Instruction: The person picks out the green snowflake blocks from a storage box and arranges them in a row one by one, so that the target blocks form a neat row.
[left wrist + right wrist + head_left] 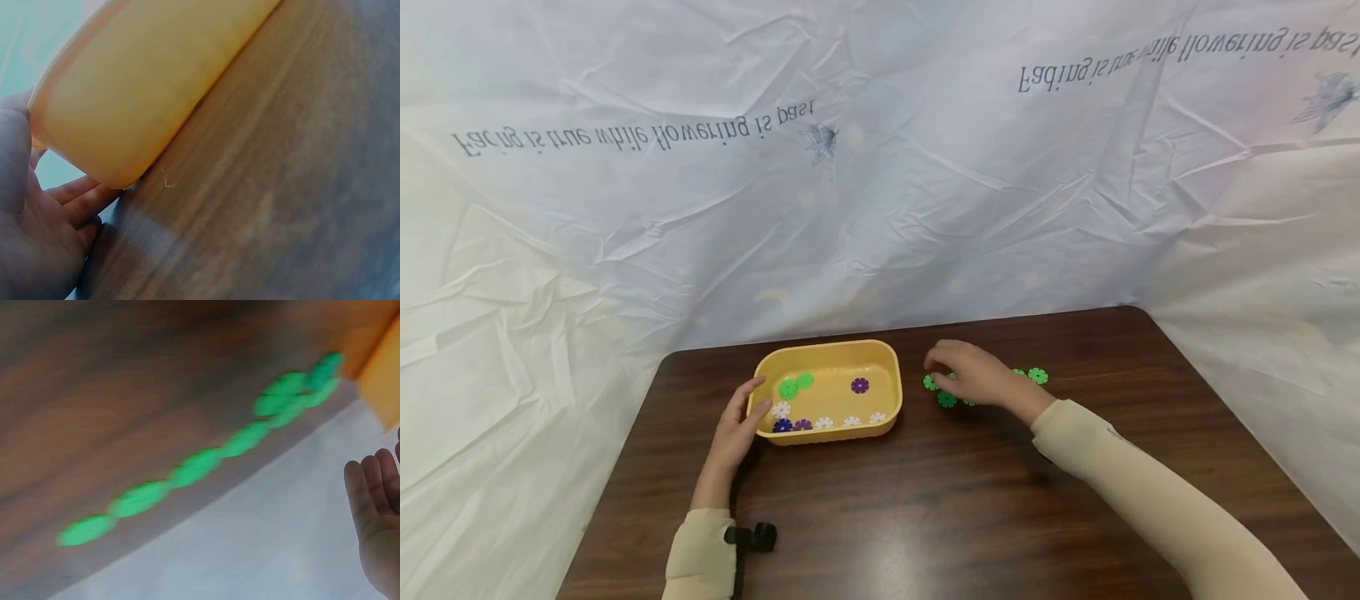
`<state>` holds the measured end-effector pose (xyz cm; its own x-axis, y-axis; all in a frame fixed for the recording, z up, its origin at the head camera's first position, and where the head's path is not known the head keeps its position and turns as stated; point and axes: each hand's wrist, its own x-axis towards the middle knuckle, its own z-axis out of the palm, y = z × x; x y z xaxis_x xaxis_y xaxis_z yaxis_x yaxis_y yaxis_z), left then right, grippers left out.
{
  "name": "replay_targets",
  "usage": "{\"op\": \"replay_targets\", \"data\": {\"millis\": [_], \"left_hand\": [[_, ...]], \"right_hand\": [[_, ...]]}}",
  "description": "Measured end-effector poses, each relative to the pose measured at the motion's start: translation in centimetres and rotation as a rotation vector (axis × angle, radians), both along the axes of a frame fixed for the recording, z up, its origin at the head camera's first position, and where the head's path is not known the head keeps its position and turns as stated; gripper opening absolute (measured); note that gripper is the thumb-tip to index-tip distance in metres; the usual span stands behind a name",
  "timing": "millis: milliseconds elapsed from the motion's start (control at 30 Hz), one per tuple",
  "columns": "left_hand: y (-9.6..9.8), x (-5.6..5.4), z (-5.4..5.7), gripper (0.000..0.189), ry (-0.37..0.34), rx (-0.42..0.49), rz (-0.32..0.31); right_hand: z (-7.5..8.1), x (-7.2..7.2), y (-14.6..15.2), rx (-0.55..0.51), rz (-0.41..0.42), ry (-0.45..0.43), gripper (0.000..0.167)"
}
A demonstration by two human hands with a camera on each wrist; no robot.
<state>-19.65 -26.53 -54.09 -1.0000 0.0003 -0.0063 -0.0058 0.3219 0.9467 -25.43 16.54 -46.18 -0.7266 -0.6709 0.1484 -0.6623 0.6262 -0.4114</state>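
Note:
A yellow plastic basin [827, 435] stands on the table, with several snowflake-shaped plastic discs inside: white discs [781, 409], light green discs [788, 388] and a purple disc [860, 385] among them. My left hand [735, 427] grips its left end, thumb at the rim and fingers spread along the outside wall [125, 94]. Right of the basin, my right hand [973, 375] hovers over green snowflake discs [947, 400], partly covering them. In the right wrist view these green discs [197, 467] form a chain, and the fingers [357, 487] extend with nothing visible in them.
The dark wooden table [880, 517] ends at a pale printed cloth [880, 208] hanging behind and at both sides. A black strap mount [752, 537] sits on the left sleeve.

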Motion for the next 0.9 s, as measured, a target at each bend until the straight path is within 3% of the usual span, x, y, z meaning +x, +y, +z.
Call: {"op": "replay_targets", "data": {"millis": [200,433,567,733,900], "left_hand": [[0.0,-0.2,0.0,0.053,0.016,-0.002,-0.005],[0.2,0.0,0.1,0.050,0.016,0.002,0.006],[0.1,0.1,0.2,0.051,0.022,0.000,0.004],[-0.1,0.1,0.2,0.051,0.020,0.012,0.014],[-0.1,0.2,0.1,0.051,0.020,0.021,0.008]], "right_hand": [[1.3,-0.6,-6.1,0.003,0.061,-0.039,0.023],[0.5,-1.4,-13.1,0.148,0.153,-0.170,0.034],[0.0,-1.5,-15.9,0.215,0.141,-0.229,0.034],[-0.9,-1.4,-18.6,0.265,0.148,-0.227,0.021],[-1.7,-1.1,-20.0,0.303,0.089,-0.238,0.016]]}}
